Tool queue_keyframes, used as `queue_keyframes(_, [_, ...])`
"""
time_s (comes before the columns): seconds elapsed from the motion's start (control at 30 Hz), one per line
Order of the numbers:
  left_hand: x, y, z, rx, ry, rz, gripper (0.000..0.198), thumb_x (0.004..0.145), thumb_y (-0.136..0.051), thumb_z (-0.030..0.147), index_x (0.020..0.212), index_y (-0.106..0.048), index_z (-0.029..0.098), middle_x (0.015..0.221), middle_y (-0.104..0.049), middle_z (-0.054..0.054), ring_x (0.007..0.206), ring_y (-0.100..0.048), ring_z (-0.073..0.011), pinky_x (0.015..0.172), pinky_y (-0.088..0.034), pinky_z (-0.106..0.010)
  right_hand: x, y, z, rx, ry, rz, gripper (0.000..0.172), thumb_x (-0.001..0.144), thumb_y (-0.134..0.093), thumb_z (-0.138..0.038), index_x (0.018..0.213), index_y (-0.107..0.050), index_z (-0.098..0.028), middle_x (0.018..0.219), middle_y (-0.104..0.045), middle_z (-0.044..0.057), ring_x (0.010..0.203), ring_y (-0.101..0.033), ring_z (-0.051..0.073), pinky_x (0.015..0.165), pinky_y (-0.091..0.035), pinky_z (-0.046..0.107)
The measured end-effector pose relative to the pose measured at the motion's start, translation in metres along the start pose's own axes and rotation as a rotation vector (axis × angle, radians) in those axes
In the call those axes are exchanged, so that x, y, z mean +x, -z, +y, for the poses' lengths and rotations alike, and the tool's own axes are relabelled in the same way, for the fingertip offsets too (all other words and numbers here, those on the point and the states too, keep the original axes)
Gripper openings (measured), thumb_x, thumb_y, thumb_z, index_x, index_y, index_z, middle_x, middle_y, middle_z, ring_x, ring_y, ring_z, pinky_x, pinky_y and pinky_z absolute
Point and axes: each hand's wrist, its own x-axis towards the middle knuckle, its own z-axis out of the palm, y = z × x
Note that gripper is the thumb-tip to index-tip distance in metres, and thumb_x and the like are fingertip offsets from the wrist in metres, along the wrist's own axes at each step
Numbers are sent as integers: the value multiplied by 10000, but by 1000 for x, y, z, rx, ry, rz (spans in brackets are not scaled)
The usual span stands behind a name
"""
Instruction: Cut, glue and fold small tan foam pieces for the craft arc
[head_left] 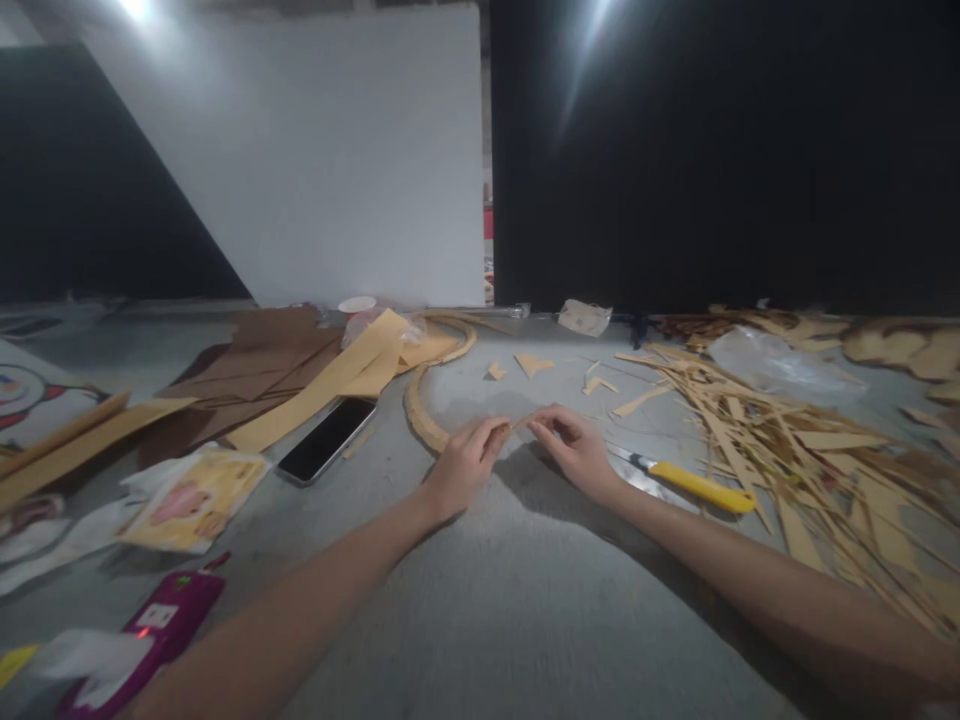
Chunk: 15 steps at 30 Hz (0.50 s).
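A long tan strip, thick and rough-looking, curves over the grey table in an S shape and runs under my left hand. The fingers of that hand are closed near its end. My right hand pinches the thin tan tip that spans the short gap between both hands. Whether tip and curved strip are one piece is hidden by my left fingers. Just right of my right hand lies a yellow utility knife, its blade end pointing toward the hand. Small tan scraps lie beyond my hands.
A phone lies left of my left hand, beside tan sheets and brown sheets. Nearer are a tissue pack and a purple power strip. A pile of cut strips covers the right side. Panels stand behind.
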Motion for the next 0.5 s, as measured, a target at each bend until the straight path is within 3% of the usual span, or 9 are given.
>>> queue_keyframes(0.27, [1,-1,2,20,-33,17,278,1094,-613,381,1334,-607,241,1200,-727,-93,1141,-697,-246,993,-572,-401,5,9,-9,-65,174,-37,204,1077,-626,-357,1123,-803,-267,1001,-795,70,910,-732,221,821,-559,364])
queue_keyframes(0.5, [0,-2,0,42,-87,14,333,1062,-673,355,1369,-586,263,1215,-716,-97,1175,-689,-268,1010,-577,-443,5,8,-12,-101,169,-48,228,1075,-627,-393,1135,-807,-267,991,-797,90,888,-734,238,805,-584,394])
